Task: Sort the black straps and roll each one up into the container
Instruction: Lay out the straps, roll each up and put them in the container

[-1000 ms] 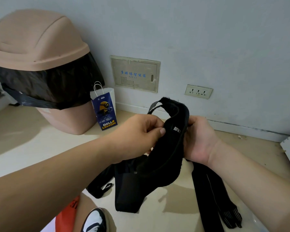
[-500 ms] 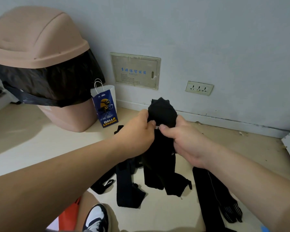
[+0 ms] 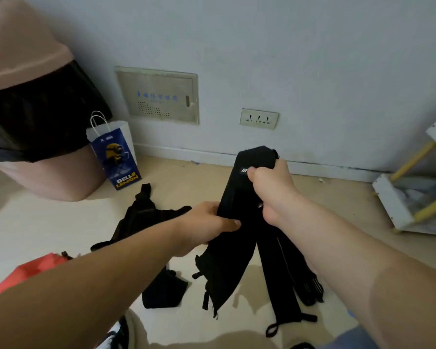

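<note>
The right hand (image 3: 271,190) grips, fingers curled, the folded top of a black strap (image 3: 233,250) held above the floor (image 3: 61,222), the left hand (image 3: 207,226) pinching it lower down, so straightening seems underway and rolling should follow.

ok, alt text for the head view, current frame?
A person's right hand grips the top of a folded black fabric strap while the left hand pinches it midway, above a beige floor. More loose black straps lie on the floor beneath. A pink plastic bin and a blue paper gift bag stand by the pale wall.
</note>
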Demonstrator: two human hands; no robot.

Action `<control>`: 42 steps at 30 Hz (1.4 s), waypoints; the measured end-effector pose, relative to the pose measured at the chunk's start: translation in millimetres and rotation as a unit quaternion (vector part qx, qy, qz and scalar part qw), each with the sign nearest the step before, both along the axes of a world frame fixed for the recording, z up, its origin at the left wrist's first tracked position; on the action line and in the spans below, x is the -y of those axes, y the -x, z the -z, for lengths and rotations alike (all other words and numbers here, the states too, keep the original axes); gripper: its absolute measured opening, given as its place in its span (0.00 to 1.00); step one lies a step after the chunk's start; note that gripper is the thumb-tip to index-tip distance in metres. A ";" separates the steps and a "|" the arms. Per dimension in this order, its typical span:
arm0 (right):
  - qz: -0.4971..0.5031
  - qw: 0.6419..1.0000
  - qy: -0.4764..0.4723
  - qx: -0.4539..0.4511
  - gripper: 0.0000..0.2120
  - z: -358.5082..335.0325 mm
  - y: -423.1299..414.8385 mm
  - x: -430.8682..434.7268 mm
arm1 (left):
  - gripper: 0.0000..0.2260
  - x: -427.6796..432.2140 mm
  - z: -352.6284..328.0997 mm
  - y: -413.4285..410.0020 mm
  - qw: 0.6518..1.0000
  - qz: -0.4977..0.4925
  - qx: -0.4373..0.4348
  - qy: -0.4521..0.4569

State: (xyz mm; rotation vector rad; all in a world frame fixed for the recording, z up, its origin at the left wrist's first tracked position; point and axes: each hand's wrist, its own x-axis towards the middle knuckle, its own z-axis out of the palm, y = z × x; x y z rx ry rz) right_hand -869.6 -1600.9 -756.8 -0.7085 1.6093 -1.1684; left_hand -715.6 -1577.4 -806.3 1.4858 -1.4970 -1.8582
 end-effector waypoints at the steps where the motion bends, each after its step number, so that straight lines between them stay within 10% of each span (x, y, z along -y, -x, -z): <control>1: -0.006 1.000 -0.019 -0.012 0.21 9.8 2.8 3.7 | 0.13 0.1 13.2 4.9 1.000 -0.014 0.006 0.001; 14: -0.097 0.966 -0.126 -0.203 0.31 183.9 13.6 104.1 | 0.21 23.9 168.7 4.2 0.980 -0.067 -0.055 -0.177; 21: -0.160 0.929 -0.102 -0.318 0.07 245.2 10.7 158.8 | 0.17 35.9 241.5 6.2 0.970 -0.080 -0.035 -0.228; 26: -0.173 0.933 -0.097 -0.301 0.28 258.0 19.8 183.7 | 0.13 44.6 261.0 12.0 0.965 -0.172 -0.028 -0.195; 31: -0.149 0.942 -0.041 -0.299 0.17 272.9 16.6 188.6 | 0.19 49.7 268.3 21.7 0.956 -0.179 -0.054 -0.226; 34: -0.176 0.940 -0.071 -0.284 0.29 290.2 18.8 182.4 | 0.23 43.1 283.5 27.2 0.952 -0.183 -0.008 -0.247; 42: -0.421 0.771 -0.328 -0.348 0.17 333.6 27.0 108.7 | 0.17 17.9 320.1 27.0 0.960 -0.103 0.214 -0.147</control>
